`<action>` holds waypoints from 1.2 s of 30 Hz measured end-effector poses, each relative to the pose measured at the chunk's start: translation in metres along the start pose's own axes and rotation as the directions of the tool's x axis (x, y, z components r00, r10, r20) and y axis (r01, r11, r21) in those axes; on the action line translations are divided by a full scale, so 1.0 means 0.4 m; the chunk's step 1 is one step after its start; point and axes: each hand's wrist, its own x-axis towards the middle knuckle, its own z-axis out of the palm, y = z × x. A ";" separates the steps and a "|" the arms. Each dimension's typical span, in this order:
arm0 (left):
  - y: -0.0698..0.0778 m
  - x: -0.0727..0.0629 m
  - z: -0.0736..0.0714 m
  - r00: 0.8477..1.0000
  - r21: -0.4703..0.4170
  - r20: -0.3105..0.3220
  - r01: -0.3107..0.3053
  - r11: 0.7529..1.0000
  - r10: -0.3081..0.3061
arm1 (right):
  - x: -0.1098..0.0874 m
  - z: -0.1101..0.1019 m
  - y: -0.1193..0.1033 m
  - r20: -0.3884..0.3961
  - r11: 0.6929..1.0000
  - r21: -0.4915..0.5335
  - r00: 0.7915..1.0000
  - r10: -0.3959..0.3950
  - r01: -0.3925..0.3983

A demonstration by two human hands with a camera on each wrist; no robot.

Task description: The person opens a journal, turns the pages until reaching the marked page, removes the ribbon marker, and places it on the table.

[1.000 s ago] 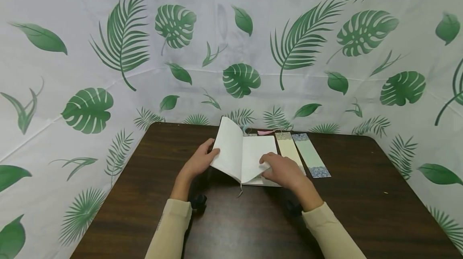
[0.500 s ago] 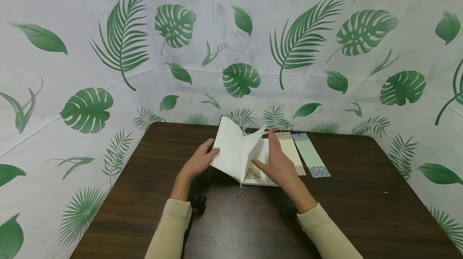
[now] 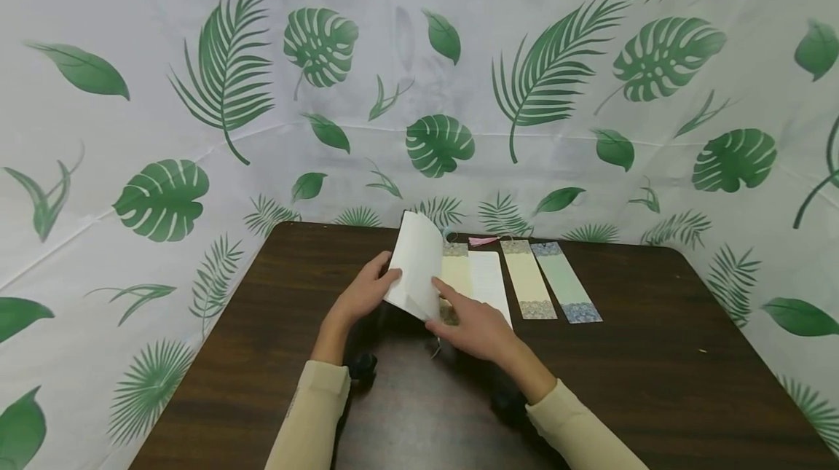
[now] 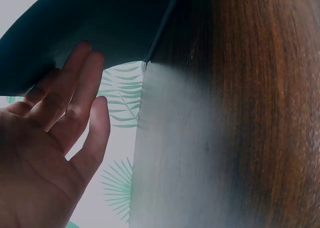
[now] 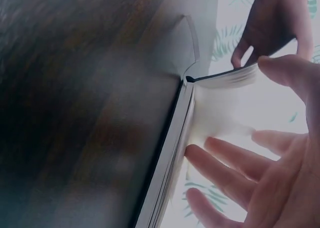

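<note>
An open notebook (image 3: pixel 416 262) with white pages lies at the far middle of the table, its left half tilted up. My left hand (image 3: pixel 363 291) grips that raised half, thumb over the page and fingers behind the dark cover (image 4: pixel 115 28). My right hand (image 3: pixel 477 324) reaches over the notebook's lower part, fingers extended against the turned pages. In the right wrist view, the thumb of my right hand (image 5: pixel 270 178) is at the edge of the raised pages. A cream bookmark (image 3: pixel 457 269) with patterned ends lies on the right page, partly hidden by the hand.
Right of the notebook lie another cream bookmark (image 3: pixel 529 277) and a pale green bookmark (image 3: pixel 566 280). A pink tassel (image 3: pixel 483 241) and a light blue tassel (image 3: pixel 447 232) show behind the notebook. The dark wooden table (image 3: pixel 655 382) meets a leaf-print cloth (image 3: pixel 367 106) at the back.
My right hand turned pages over from right to left, uncovering the bookmark on the right page. It now sits lower and further left. My left hand keeps its hold.
</note>
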 end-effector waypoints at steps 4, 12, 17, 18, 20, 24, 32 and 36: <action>0.003 0.004 0.004 1.000 -0.019 -0.005 0.010 1.000 -0.010 | 0.000 0.001 -0.002 0.022 0.999 -0.027 0.999 -0.030 0.030; 0.006 0.004 0.005 1.000 -0.062 0.002 0.015 0.998 -0.015 | 0.001 0.008 0.001 0.032 0.993 -0.074 0.996 -0.087 0.089; 0.000 0.002 -0.003 1.000 -0.028 0.004 -0.021 0.999 0.021 | 0.008 -0.002 0.010 0.037 0.997 -0.017 0.997 -0.068 0.069; 0.001 0.002 -0.004 1.000 -0.027 0.009 -0.025 0.999 0.025 | 0.012 -0.006 0.016 0.032 0.998 0.014 0.998 -0.059 0.059; 0.001 0.005 -0.006 0.999 -0.027 0.017 -0.036 0.999 0.036 | 0.020 -0.015 0.031 0.017 0.996 0.081 0.999 -0.041 0.040; 0.003 0.006 -0.010 0.999 -0.031 0.024 -0.041 0.999 0.042 | 0.037 -0.038 0.069 -0.031 0.984 0.178 0.999 -0.019 0.024; 0.011 0.000 -0.015 0.998 -0.040 0.028 -0.058 0.997 0.059 | 0.069 -0.054 0.143 -0.102 0.957 0.267 0.984 0.147 -0.115; 0.013 0.003 -0.016 0.998 -0.053 0.036 -0.057 0.997 0.059 | 0.083 -0.053 0.158 -0.050 0.919 0.356 0.979 0.197 -0.167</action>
